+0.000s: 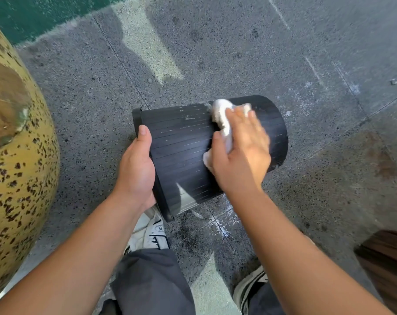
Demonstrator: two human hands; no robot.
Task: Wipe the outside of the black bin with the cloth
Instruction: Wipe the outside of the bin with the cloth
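My left hand (137, 169) clamps the black bin's (188, 153) rim, tipped sideways above the floor; my right hand (240, 153) presses the white cloth (220, 114) flat against its ribbed side. Best to stroke along the ribs, turning it.

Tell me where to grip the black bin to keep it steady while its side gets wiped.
Grip the black bin by its rim end, from the left, as the left hand does. It is tipped on its side, so the rim gives a lip to hook, leaving the ribbed wall free for the cloth.
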